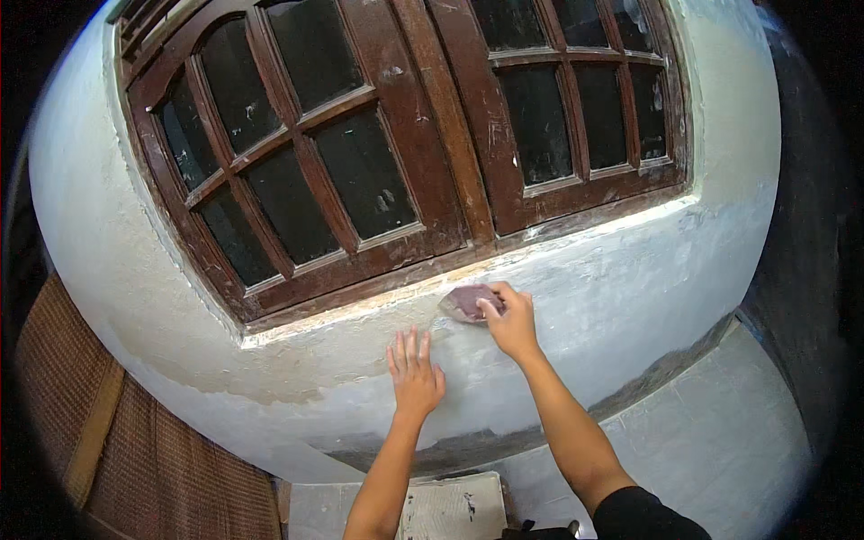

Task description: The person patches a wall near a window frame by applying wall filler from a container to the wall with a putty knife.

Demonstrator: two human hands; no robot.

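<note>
One purple pad [468,303] is resting against the wall [594,288], the right hand [511,322] pinching it, the left hand [417,380] spreading its fingers nearby, the window [423,135] crowding above and woven matting [184,450] standing at left.

The pad [463,304] is blurred, its right end hidden under the right fingers [509,293]. The top edge crops the window [443,121]; the lower edge cuts the sleeve [646,516] and white slab [450,511].
</note>
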